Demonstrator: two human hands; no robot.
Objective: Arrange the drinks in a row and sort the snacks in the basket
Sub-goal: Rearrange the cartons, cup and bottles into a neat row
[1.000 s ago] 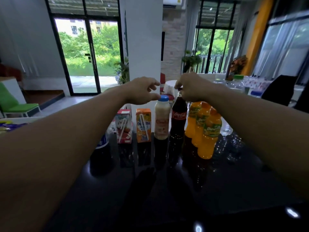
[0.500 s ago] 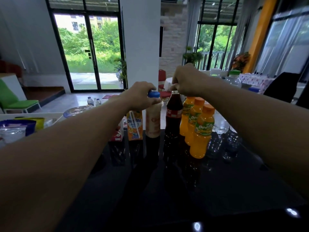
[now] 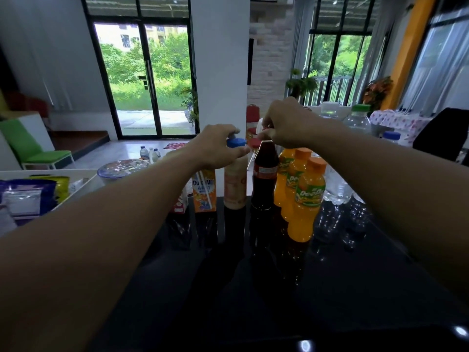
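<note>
Now my left hand [image 3: 218,146] is curled over the top of the beige plastic bottle with a blue cap [image 3: 234,186], thumb and fingers gripping the cap from above. My right hand [image 3: 286,123] pinches the top of the dark cola bottle with a red label [image 3: 265,174]. Both bottles stand upright, long axes vertical and caps up, just beside each other toward the far edge of the glossy black worktop [image 3: 253,288].

A second ago my left hand hovered open above the cap; it has since closed on it, while the right has stayed at the cola's neck.

Left of the beige bottle stands an orange juice carton [image 3: 204,191], then a red-and-white carton [image 3: 180,203] half hidden behind my forearm. Three orange plastic juice bottles [image 3: 304,199] crowd the cola's right side, with clear plastic water bottles [image 3: 338,189] beyond them. Far left, a white tray [image 3: 76,191] holds snack packets [image 3: 28,196].
</note>
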